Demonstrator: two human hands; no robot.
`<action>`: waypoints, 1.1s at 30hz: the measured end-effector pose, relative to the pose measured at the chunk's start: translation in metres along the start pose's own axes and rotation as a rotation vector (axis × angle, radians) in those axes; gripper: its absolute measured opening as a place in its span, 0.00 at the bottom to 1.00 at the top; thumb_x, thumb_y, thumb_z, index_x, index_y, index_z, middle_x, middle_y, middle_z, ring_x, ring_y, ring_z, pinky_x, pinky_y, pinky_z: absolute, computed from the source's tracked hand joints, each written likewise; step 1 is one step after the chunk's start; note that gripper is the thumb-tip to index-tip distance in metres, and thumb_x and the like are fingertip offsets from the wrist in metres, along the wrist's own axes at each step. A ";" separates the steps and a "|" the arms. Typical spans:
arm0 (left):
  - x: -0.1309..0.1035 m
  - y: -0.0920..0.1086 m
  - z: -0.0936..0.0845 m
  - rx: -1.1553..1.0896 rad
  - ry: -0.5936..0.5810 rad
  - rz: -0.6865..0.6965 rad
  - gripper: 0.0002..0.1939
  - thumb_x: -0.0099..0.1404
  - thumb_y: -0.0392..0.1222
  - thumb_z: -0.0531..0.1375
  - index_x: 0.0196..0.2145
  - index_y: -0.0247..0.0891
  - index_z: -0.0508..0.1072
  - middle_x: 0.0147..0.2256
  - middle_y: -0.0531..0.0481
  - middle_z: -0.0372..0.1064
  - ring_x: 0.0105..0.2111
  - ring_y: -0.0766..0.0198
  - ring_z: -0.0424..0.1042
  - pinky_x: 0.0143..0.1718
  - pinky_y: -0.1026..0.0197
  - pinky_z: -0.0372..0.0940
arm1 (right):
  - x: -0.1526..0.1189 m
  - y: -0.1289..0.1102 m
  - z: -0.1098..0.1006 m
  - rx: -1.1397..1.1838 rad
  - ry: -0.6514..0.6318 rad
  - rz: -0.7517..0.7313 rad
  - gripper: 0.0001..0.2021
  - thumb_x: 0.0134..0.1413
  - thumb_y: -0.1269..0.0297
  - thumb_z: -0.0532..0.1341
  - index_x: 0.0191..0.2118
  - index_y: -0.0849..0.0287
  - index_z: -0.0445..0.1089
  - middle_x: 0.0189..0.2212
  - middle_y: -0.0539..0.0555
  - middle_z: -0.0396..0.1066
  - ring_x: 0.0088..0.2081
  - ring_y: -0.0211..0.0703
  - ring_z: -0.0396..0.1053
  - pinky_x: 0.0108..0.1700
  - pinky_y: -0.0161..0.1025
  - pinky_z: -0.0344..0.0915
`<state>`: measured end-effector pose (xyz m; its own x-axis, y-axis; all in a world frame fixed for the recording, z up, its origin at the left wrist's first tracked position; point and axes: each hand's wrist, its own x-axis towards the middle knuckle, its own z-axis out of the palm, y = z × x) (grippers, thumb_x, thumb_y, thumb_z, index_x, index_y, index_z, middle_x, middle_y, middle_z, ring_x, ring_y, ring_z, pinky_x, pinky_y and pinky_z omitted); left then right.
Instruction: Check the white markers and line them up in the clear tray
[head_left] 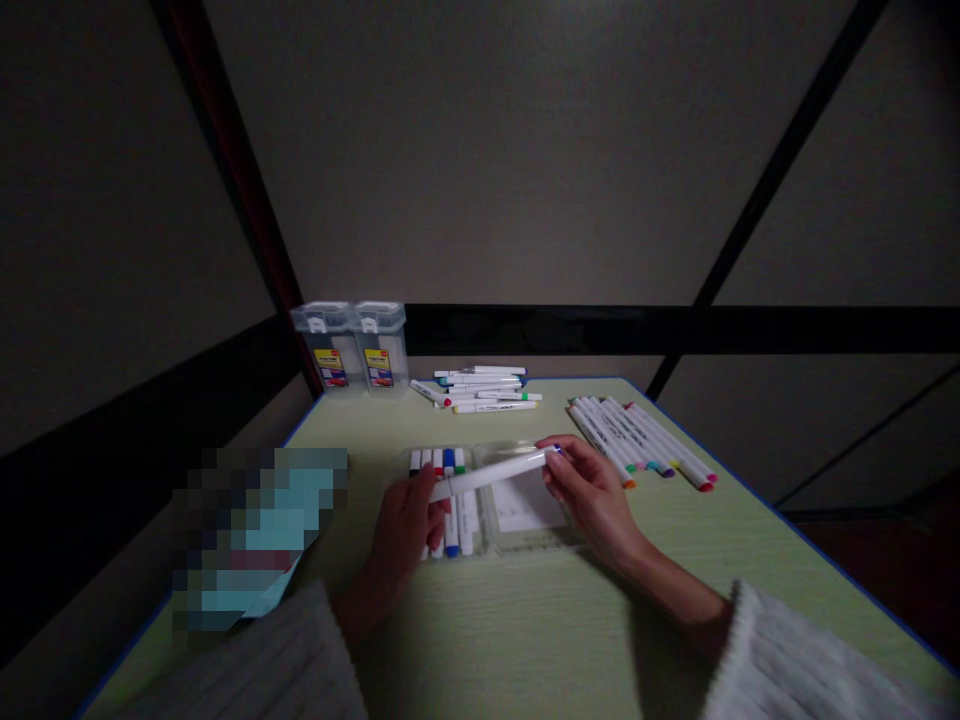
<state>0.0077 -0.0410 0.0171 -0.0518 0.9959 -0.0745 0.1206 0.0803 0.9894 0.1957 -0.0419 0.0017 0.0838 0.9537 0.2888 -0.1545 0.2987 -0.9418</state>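
A white marker (495, 470) with a dark blue or purple end is held slantwise between my two hands. My left hand (405, 520) is closed around its lower left end. At the raised right end, the fingers of my right hand (592, 490) pinch the coloured tip. Below the marker lies an opened clear plastic case (487, 535). Its left half holds several markers with black, red, blue and green caps (449, 458), partly covered by my left hand. A white sheet (525, 505) shows in the right half.
Several loose white markers (487, 382) are heaped at the table's back edge. Others lie in a slanted row (634, 440) at the right. Two lidded clear boxes (381, 350) stand at the back left. A blurred light-blue object (277, 530) lies left on the pale green table (540, 640).
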 end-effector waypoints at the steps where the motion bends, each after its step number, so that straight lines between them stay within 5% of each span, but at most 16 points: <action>1: 0.000 0.000 0.000 -0.007 -0.004 0.004 0.21 0.50 0.56 0.48 0.12 0.37 0.58 0.06 0.61 0.45 0.07 0.75 0.49 0.11 0.69 0.44 | 0.000 0.000 0.000 -0.016 0.007 0.003 0.09 0.48 0.59 0.60 0.33 0.59 0.67 0.18 0.46 0.60 0.19 0.31 0.54 0.20 0.30 0.49; 33: -0.003 -0.003 0.000 0.061 -0.127 0.047 0.27 0.49 0.64 0.47 0.11 0.37 0.59 0.05 0.59 0.47 0.07 0.75 0.48 0.12 0.68 0.44 | 0.003 0.005 -0.003 -0.214 0.098 0.017 0.21 0.49 0.49 0.55 0.17 0.57 0.52 0.14 0.43 0.47 0.17 0.32 0.45 0.18 0.33 0.42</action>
<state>0.0079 -0.0445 0.0147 0.0808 0.9956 -0.0469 0.1800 0.0317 0.9832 0.1980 -0.0378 -0.0026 0.1802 0.9474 0.2644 0.0543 0.2588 -0.9644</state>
